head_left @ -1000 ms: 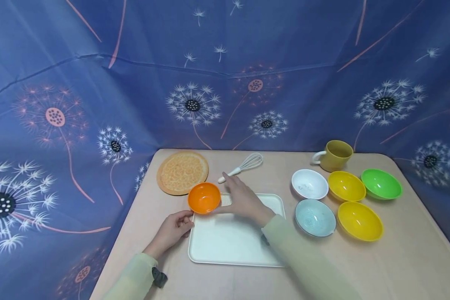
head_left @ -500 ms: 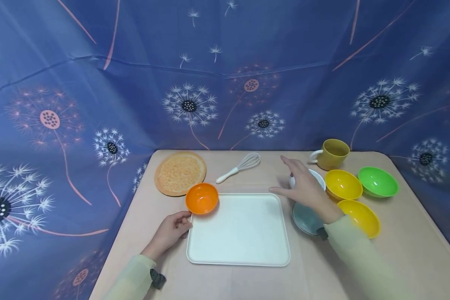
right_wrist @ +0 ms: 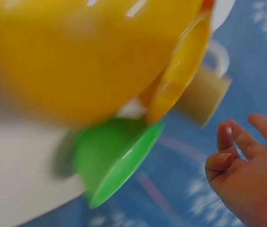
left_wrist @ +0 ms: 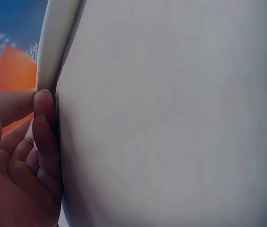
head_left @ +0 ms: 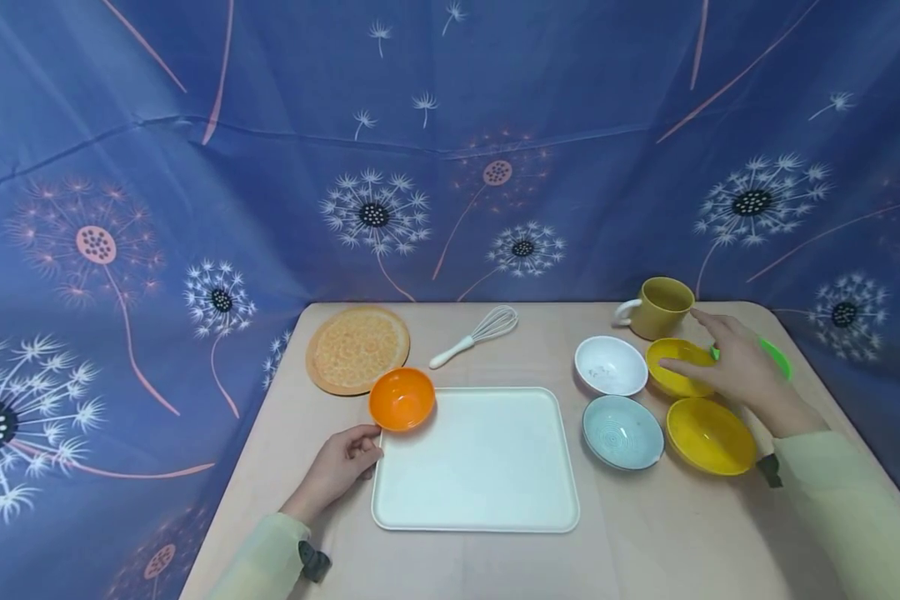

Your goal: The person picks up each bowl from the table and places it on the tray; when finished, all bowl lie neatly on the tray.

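Note:
My left hand [head_left: 341, 462] pinches the left edge of the white rectangular tray [head_left: 476, 467], just below an orange bowl [head_left: 402, 400]. That bowl sits over the tray's far left corner. In the left wrist view, curled fingers [left_wrist: 46, 137] meet at the tray's rim. My right hand [head_left: 742, 371] is over the right-hand group of bowls, thumb and fingers spread and holding nothing. Beneath it, the green bowl [head_left: 776, 358] is mostly hidden and the far yellow bowl [head_left: 671, 383] partly covered. The near yellow bowl [head_left: 711, 437] lies just in front of the hand.
A white bowl [head_left: 611, 367] and a pale blue bowl [head_left: 622, 433] stand between the tray and the yellow bowls. Behind them is a mustard mug [head_left: 663, 308] with a white handle. A white whisk [head_left: 461, 346] and a round pizza-patterned board [head_left: 356, 350] lie at the back.
My right hand has left the orange bowl and travelled right, past the white and pale blue bowls, to the yellow and green ones. The left hand stays at the tray's edge.

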### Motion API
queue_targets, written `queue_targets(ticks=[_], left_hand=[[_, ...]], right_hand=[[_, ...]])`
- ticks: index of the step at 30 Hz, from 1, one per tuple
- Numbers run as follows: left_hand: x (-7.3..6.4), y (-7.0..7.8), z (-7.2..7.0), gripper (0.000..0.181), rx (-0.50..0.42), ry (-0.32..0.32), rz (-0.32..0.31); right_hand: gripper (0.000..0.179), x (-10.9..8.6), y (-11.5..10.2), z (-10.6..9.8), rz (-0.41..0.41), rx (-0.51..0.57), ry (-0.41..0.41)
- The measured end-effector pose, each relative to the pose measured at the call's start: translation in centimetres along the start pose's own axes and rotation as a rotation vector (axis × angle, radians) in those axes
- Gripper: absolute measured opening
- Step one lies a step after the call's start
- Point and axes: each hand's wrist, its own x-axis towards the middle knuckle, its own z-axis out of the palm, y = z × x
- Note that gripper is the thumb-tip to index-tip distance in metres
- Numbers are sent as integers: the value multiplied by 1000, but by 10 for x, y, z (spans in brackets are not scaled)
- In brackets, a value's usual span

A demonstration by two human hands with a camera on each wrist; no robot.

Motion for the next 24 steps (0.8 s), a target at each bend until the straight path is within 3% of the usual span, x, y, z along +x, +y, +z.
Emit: queue_targets(ticks=[5, 9, 18, 24], left_hand=[[-1, 0, 0, 42, -1, -1, 5], [-1, 0, 0, 42, 7, 3, 7], [-2, 0, 0, 41, -25, -13, 22], [-3, 1, -1, 42, -27, -13, 21]], right_hand=[[124, -1, 55, -13, 81, -85, -6], [125, -5, 88, -18, 119, -141, -27], [132, -10, 125, -6, 160, -168, -27], [134, -5, 140, 2, 187, -83, -59]])
